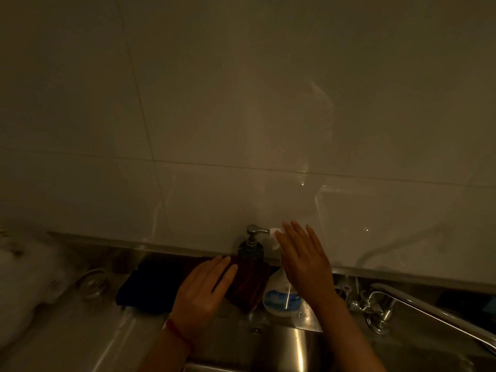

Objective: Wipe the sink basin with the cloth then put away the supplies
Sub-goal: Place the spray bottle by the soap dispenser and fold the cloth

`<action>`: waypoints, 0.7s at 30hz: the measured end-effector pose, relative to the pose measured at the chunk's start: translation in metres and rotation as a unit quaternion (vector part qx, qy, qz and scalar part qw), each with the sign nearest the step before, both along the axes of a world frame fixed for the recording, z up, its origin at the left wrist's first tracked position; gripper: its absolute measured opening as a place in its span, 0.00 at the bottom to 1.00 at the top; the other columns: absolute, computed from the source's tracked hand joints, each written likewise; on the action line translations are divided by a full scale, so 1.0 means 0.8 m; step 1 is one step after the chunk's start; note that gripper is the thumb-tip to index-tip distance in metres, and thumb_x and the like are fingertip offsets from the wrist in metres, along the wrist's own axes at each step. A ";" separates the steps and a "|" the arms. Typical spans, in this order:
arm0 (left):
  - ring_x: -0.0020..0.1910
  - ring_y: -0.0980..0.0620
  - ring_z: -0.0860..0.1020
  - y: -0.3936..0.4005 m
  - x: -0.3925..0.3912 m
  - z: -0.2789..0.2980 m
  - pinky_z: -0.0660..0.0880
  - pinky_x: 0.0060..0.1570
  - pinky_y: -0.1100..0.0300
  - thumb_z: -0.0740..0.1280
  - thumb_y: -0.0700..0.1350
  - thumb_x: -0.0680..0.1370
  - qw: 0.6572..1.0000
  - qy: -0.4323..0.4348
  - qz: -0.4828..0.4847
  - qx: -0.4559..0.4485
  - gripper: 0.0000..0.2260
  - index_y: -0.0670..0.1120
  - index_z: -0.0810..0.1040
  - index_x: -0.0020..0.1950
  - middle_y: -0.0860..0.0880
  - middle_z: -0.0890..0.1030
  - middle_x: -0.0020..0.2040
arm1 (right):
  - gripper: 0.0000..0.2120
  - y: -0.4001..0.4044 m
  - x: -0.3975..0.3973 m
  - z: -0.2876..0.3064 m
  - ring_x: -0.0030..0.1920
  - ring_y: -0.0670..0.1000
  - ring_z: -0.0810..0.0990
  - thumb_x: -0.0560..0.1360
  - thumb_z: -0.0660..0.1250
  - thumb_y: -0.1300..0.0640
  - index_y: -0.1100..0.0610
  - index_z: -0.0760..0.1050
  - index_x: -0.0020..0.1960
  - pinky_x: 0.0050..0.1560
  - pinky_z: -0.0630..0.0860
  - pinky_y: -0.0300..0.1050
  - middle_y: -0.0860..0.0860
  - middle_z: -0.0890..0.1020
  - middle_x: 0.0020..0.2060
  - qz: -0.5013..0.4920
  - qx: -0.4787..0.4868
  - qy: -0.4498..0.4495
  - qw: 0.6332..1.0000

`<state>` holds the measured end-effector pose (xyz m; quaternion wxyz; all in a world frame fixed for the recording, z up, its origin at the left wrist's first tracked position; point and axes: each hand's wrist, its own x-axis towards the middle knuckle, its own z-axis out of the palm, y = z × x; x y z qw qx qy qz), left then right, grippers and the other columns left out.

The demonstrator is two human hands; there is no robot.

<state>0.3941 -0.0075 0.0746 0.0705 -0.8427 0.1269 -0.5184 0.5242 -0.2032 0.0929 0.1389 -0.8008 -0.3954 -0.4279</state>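
1. Left hand [205,287] lies flat, fingers straight, on the dark red cloth [248,287] behind the sink basin [292,350]
2. Right hand [303,260] open over the spray bottle [280,298], gripping nothing
3. Risk: a sideways brush tips the bottle or soap dispenser [251,247] into the basin

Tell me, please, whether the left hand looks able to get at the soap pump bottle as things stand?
Probably yes: the left hand rests on the dark cloth just beside the pump bottle, with nothing between them.

A single head-worn view looks forward and down, close over the sink [284,342] and tiled wall [241,103].
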 end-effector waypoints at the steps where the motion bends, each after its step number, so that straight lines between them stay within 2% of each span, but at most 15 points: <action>1: 0.54 0.45 0.81 -0.001 -0.002 0.001 0.73 0.55 0.53 0.50 0.39 0.84 1.000 0.001 -0.003 -0.002 0.14 0.42 0.74 0.59 0.41 0.84 0.52 | 0.22 -0.001 -0.004 0.002 0.65 0.57 0.68 0.71 0.67 0.65 0.61 0.69 0.63 0.66 0.62 0.56 0.61 0.76 0.61 0.002 0.005 0.003 1.000; 5: 0.50 0.44 0.84 -0.008 -0.014 0.007 0.73 0.53 0.53 0.50 0.39 0.84 1.000 0.013 0.001 -0.012 0.21 0.40 0.84 0.53 0.41 0.84 0.51 | 0.18 -0.005 -0.025 0.017 0.64 0.58 0.71 0.73 0.63 0.62 0.61 0.69 0.63 0.66 0.63 0.56 0.60 0.76 0.61 0.024 0.014 0.003 1.000; 9: 0.51 0.44 0.83 -0.014 -0.029 0.013 0.73 0.55 0.53 0.51 0.38 0.84 1.000 0.005 0.008 -0.007 0.21 0.40 0.84 0.52 0.41 0.84 0.52 | 0.17 -0.003 -0.054 0.034 0.63 0.57 0.72 0.76 0.57 0.58 0.60 0.68 0.63 0.68 0.60 0.54 0.59 0.77 0.61 0.035 0.015 0.020 0.999; 13: 0.50 0.45 0.84 -0.015 -0.047 0.022 0.72 0.56 0.53 0.50 0.37 0.84 1.000 0.001 0.019 -0.004 0.22 0.40 0.85 0.51 0.42 0.85 0.51 | 0.15 0.003 -0.083 0.036 0.64 0.56 0.72 0.79 0.54 0.56 0.59 0.68 0.64 0.64 0.64 0.56 0.58 0.76 0.61 0.061 0.035 0.032 0.997; 16: 0.49 0.44 0.84 -0.011 -0.058 0.027 0.72 0.56 0.53 0.51 0.37 0.84 1.000 -0.010 0.024 -0.001 0.19 0.41 0.83 0.54 0.41 0.84 0.51 | 0.16 0.011 -0.103 0.043 0.63 0.56 0.73 0.80 0.54 0.55 0.61 0.73 0.61 0.63 0.66 0.56 0.58 0.77 0.60 0.079 0.053 0.023 0.995; 21: 0.52 0.45 0.83 -0.001 -0.081 0.036 0.73 0.56 0.54 0.49 0.38 0.84 1.000 -0.011 0.015 0.008 0.14 0.43 0.73 0.60 0.42 0.84 0.52 | 0.17 0.028 -0.142 0.053 0.60 0.57 0.75 0.80 0.55 0.53 0.62 0.77 0.57 0.64 0.66 0.54 0.59 0.79 0.58 0.105 0.059 0.030 0.992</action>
